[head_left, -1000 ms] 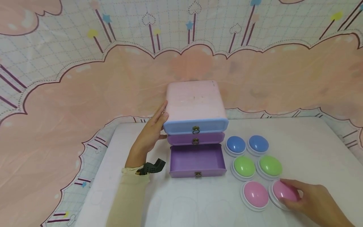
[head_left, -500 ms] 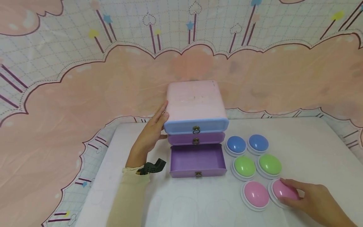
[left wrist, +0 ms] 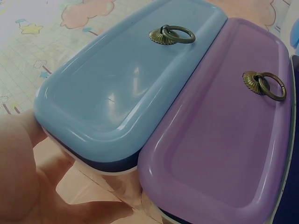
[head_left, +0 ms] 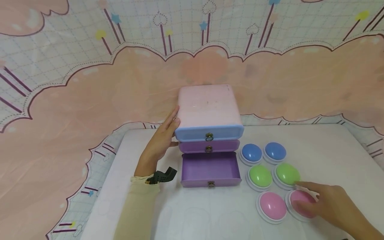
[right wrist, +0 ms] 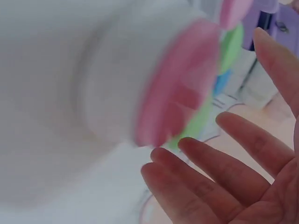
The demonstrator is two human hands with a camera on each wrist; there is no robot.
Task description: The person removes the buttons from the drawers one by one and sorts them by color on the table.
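A small chest of drawers (head_left: 209, 106) has a pink top, a blue upper drawer (left wrist: 117, 88), a purple middle drawer (left wrist: 210, 140) and a purple bottom drawer (head_left: 211, 182) pulled out with nothing inside. My left hand (head_left: 160, 141) rests against the chest's left side, fingers extended. At the right, my right hand (head_left: 328, 203) hovers over the nearer right pink dome button (head_left: 304, 200), which has a white base. In the right wrist view its fingers (right wrist: 224, 177) are spread apart beside that pink dome, gripping nothing.
Several more dome buttons stand in pairs right of the chest: blue ones (head_left: 275, 151) at the back, green ones (head_left: 260, 176) in the middle, another pink one (head_left: 273, 206) in front. A patterned cloth (head_left: 144, 86) hangs behind the white table (head_left: 186, 216).
My right hand has let go of the right pink dome button and its fingers have spread and lifted off. The left hand stays on the chest.
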